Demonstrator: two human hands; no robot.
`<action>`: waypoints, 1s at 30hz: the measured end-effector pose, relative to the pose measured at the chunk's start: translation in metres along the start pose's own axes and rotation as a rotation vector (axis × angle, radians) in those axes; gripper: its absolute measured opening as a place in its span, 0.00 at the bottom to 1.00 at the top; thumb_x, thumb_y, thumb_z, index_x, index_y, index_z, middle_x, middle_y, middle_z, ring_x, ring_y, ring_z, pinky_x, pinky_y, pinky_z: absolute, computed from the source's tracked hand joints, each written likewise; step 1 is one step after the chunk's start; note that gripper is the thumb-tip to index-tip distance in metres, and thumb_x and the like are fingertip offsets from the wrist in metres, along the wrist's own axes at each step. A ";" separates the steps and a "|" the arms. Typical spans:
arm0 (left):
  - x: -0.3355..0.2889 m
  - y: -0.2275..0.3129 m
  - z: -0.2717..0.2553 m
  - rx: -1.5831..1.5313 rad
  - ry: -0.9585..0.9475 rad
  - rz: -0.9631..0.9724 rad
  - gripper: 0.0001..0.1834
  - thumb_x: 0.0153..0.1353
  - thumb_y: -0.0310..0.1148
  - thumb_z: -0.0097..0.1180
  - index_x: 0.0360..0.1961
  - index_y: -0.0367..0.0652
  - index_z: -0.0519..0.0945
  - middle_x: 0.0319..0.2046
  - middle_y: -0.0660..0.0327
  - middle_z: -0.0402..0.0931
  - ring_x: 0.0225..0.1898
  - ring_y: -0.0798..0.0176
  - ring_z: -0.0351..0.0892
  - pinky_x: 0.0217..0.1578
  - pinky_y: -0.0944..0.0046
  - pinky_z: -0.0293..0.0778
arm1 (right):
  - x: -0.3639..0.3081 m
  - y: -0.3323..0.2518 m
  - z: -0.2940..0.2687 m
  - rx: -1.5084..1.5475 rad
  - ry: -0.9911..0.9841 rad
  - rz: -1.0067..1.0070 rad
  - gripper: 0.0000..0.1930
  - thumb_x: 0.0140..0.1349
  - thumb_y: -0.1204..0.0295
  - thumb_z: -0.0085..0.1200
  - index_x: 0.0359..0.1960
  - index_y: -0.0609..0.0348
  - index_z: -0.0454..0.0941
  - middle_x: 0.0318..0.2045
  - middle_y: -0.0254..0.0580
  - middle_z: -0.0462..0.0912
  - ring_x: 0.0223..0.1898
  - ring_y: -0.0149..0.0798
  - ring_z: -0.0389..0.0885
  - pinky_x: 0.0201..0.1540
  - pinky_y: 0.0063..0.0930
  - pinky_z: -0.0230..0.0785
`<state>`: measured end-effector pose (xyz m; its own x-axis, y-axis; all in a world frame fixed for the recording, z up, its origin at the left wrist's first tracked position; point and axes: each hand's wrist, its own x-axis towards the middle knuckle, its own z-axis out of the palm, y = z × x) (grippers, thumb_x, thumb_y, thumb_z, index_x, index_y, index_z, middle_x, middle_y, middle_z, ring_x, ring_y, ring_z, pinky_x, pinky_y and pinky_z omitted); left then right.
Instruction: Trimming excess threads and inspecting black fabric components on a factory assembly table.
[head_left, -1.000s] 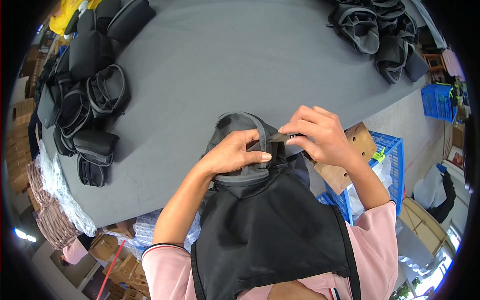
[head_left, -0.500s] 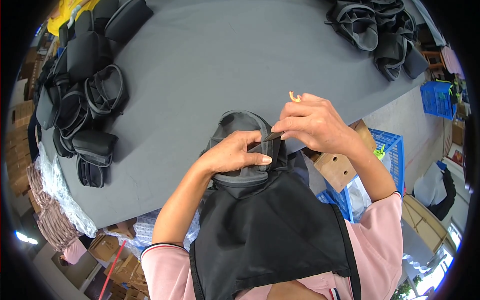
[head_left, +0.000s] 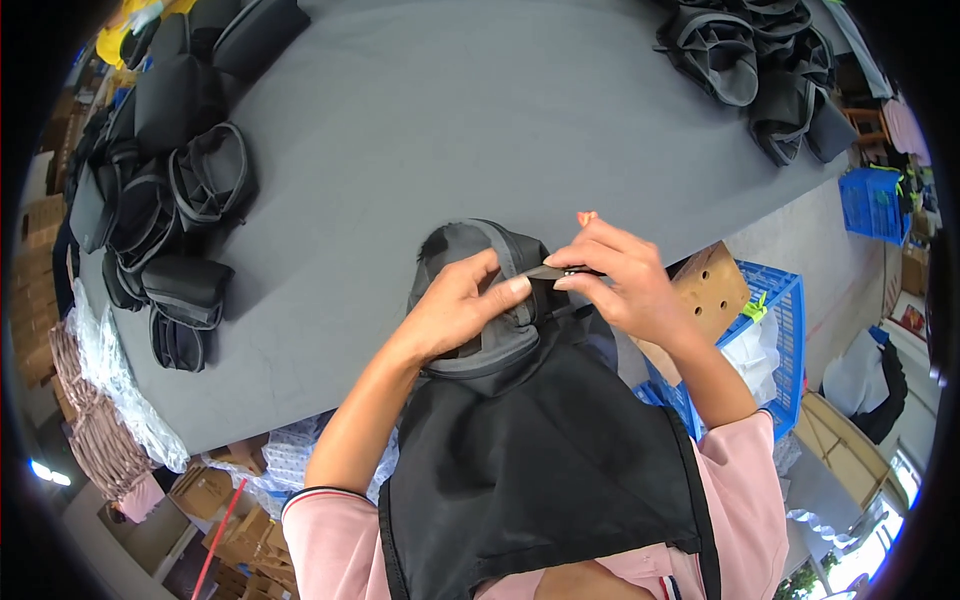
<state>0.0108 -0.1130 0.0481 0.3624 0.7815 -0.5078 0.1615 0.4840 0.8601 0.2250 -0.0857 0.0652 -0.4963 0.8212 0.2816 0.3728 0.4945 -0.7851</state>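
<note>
An open black-and-grey fabric pouch rests at the table's near edge, against the black apron on my front. My left hand is closed on its grey-bound rim, thumb on top, the other fingers inside and partly hidden. Just right of the thumb, my right hand pinches a small pointed metal blade with a dark handle. Its silver tip touches or nearly touches the rim beside my left thumb. Whether it is one blade or a pair of snips I cannot make out.
Several black pouches are heaped at the left of the grey table, more pouches at the far right. A blue crate with cardboard stands by my right arm. A person in yellow is at the far left.
My right hand has come a little lower and its grip has turned, so the silver blade now shows pointing left. My left thumb has shifted up along the pouch rim.
</note>
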 end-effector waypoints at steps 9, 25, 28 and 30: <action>-0.005 0.012 0.013 -0.375 0.276 0.008 0.12 0.63 0.36 0.53 0.36 0.36 0.73 0.26 0.67 0.72 0.30 0.75 0.67 0.32 0.72 0.66 | -0.041 -0.024 0.019 0.083 0.068 0.320 0.13 0.45 0.78 0.63 0.35 0.58 0.79 0.26 0.38 0.74 0.22 0.36 0.74 0.24 0.25 0.67; -0.006 -0.001 0.011 -0.302 0.235 0.028 0.09 0.60 0.33 0.55 0.34 0.38 0.73 0.19 0.71 0.69 0.22 0.80 0.63 0.24 0.75 0.60 | -0.029 -0.020 0.023 0.168 -0.001 0.314 0.12 0.45 0.75 0.64 0.34 0.57 0.79 0.26 0.36 0.73 0.22 0.33 0.73 0.24 0.25 0.66; -0.006 -0.003 0.009 -0.309 0.221 0.031 0.09 0.61 0.33 0.55 0.35 0.37 0.73 0.20 0.71 0.70 0.23 0.80 0.63 0.24 0.75 0.60 | -0.029 -0.017 0.023 0.125 -0.019 0.280 0.12 0.45 0.75 0.64 0.33 0.56 0.80 0.25 0.36 0.74 0.23 0.34 0.73 0.25 0.25 0.65; -0.007 -0.004 0.009 -0.281 0.207 0.024 0.09 0.61 0.33 0.55 0.36 0.37 0.73 0.21 0.70 0.70 0.23 0.80 0.63 0.24 0.75 0.61 | -0.029 -0.014 0.024 0.109 -0.015 0.244 0.11 0.45 0.75 0.64 0.33 0.56 0.80 0.25 0.35 0.74 0.23 0.34 0.73 0.25 0.26 0.65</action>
<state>0.0161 -0.1237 0.0490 0.1644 0.8432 -0.5119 -0.1145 0.5318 0.8391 0.2157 -0.1230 0.0550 -0.4140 0.9076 0.0695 0.3961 0.2483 -0.8840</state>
